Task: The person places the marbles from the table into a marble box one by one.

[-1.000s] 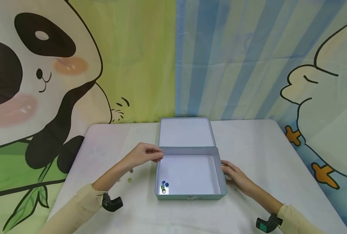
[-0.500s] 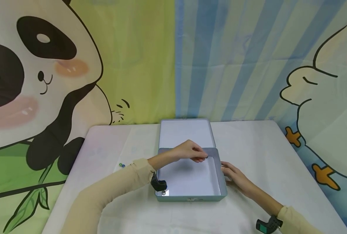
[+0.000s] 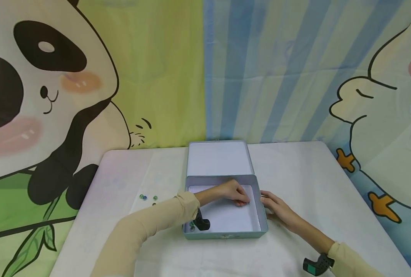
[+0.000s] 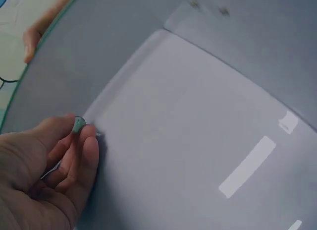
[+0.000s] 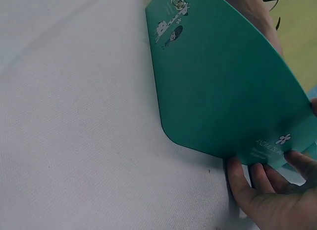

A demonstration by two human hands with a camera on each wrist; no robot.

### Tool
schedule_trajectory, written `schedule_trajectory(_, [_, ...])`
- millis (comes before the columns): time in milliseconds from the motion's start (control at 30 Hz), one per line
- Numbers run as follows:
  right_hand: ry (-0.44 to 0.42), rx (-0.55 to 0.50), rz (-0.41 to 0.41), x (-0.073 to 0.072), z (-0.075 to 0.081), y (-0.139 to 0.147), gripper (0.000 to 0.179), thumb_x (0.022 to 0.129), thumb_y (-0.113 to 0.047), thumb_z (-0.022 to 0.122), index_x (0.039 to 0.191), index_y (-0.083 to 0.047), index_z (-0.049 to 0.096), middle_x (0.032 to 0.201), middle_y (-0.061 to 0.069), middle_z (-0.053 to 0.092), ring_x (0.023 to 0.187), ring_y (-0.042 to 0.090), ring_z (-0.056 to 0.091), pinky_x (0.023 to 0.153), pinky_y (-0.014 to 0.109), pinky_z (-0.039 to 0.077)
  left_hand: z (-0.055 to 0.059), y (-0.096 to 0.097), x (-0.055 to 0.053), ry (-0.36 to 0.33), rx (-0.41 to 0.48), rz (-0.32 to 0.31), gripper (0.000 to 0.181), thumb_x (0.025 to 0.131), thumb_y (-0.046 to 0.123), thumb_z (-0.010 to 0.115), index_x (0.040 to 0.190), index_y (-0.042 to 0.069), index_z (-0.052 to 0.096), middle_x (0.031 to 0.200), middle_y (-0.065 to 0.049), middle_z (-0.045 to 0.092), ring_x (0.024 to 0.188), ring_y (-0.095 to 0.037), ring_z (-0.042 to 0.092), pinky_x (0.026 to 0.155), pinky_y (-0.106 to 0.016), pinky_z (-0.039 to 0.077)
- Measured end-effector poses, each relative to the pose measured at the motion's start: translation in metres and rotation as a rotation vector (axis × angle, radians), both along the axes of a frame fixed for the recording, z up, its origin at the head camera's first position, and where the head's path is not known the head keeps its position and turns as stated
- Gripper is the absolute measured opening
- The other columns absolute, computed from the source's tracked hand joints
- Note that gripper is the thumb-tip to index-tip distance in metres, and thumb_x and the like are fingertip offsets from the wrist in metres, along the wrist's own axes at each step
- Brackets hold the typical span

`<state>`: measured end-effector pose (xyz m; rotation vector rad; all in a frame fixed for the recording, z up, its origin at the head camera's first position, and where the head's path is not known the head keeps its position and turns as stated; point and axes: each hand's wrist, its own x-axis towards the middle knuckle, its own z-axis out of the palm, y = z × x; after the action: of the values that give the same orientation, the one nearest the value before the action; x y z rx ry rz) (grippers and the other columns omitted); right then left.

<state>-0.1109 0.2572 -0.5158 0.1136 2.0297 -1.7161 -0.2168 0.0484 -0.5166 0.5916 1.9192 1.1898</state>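
A teal metal box (image 3: 241, 235) stands with its lid (image 3: 219, 158) laid back, its pale floor showing. Inside it, near the right wall, my left hand (image 3: 234, 192) pinches a small green marble (image 4: 79, 124) between thumb and fingers, low beside that wall. Outside, my right hand (image 3: 278, 209) rests against the box's right side; the right wrist view has its fingertips (image 5: 235, 165) touching the printed side near the bottom edge. A few marbles (image 3: 192, 227) lie in the box's front left corner, partly hidden by the left wrist's camera.
Left of the box, several loose marbles (image 3: 155, 198) lie on the white tablecloth (image 3: 288, 165), with the left sleeve (image 3: 157, 215) crossing close by. A printed curtain (image 3: 164, 77) hangs behind the table.
My left hand has moved right from the box's left rim across to its right side, then lower toward the floor with the marble. My right hand has stayed against the box.
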Motion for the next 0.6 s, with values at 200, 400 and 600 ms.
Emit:
schedule_trajectory(200, [0.001, 0.008, -0.016, -0.0001, 0.0002, -0.0014, 0.063, 0.101, -0.039, 0.046, 0.15, -0.006, 0.026, 0.154, 0.024, 0.031, 0.142, 0.045, 0.03, 0.107, 0.057, 0.042, -0.0093, -0.0026, 0.0005, 0.025, 0.004, 0.036, 0.01, 0.084, 0.009, 0.075, 0.086, 0.0, 0.077, 0.072, -0.011, 0.074, 0.054, -0.006, 0.064, 0.054, -0.019, 0.055])
schedule_trajectory(400, [0.004, 0.015, -0.018, 0.0003, -0.0008, -0.0014, 0.062, 0.101, -0.039, 0.046, 0.15, -0.006, 0.027, 0.153, 0.025, 0.032, 0.141, 0.044, 0.032, 0.106, 0.057, 0.042, -0.0105, -0.0026, 0.0045, 0.068, -0.028, 0.062, 0.009, 0.083, 0.012, 0.076, 0.086, 0.004, 0.077, 0.071, -0.006, 0.074, 0.056, -0.006, 0.066, 0.056, -0.02, 0.056])
schedule_trajectory(600, [0.002, 0.017, -0.032, 0.0001, -0.001, -0.0025, 0.063, 0.101, -0.039, 0.046, 0.15, -0.006, 0.027, 0.154, 0.024, 0.031, 0.142, 0.045, 0.029, 0.106, 0.058, 0.042, -0.011, -0.003, 0.0073, 0.07, -0.025, 0.103, 0.007, 0.082, 0.012, 0.077, 0.084, 0.006, 0.077, 0.072, -0.008, 0.074, 0.057, -0.008, 0.066, 0.056, -0.022, 0.057])
